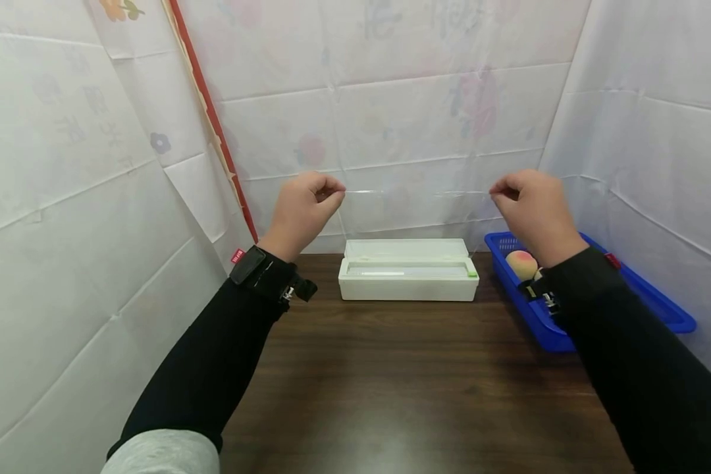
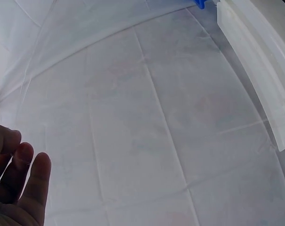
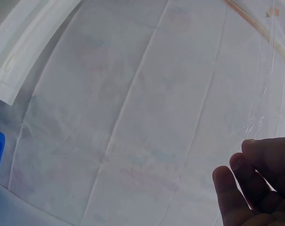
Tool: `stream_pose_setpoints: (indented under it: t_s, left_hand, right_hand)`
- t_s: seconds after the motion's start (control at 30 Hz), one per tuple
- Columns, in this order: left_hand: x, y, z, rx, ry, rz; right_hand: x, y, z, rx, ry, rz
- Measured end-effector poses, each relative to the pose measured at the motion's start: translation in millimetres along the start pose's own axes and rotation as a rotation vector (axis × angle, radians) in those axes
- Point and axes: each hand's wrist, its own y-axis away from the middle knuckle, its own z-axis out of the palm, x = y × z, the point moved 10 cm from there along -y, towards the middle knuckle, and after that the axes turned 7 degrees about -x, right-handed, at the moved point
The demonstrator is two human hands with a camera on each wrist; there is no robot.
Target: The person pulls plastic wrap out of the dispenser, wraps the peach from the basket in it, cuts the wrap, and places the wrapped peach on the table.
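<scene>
Raised above the table, my left hand [image 1: 303, 212] pinches one end of a clear sheet of plastic wrap [image 1: 367, 191] between thumb and fingers. The other end is pinched by my right hand [image 1: 538, 212]. Between the hands the film shows mainly as thin glints, and its lower edge cannot be made out. In the right wrist view, wrinkled film [image 3: 254, 125] runs up from the thumb and fingertips. Below and beyond the hands sits a white plastic wrap dispenser box [image 1: 409, 289], its lid [image 1: 405, 248] raised at the back and a small green piece [image 1: 472, 274] at its right end.
To the right stands a blue plastic basket [image 1: 681, 321], partly hidden by my right forearm. A peach [image 1: 521, 264] lies in it, with another round fruit partly covered. The dark wooden table [image 1: 391, 382] is enclosed by white patterned sheets [image 1: 403, 118] at the back and sides.
</scene>
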Motion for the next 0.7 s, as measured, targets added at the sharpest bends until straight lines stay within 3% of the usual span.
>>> stream_pose_setpoints:
  t_s: [0.7]
  left_hand:
    - [20.5,-2.6,-27.0,0.091,-0.007,0.055]
  right_hand:
    - [-23,1,-26.9,0.101,0.053,-0.072]
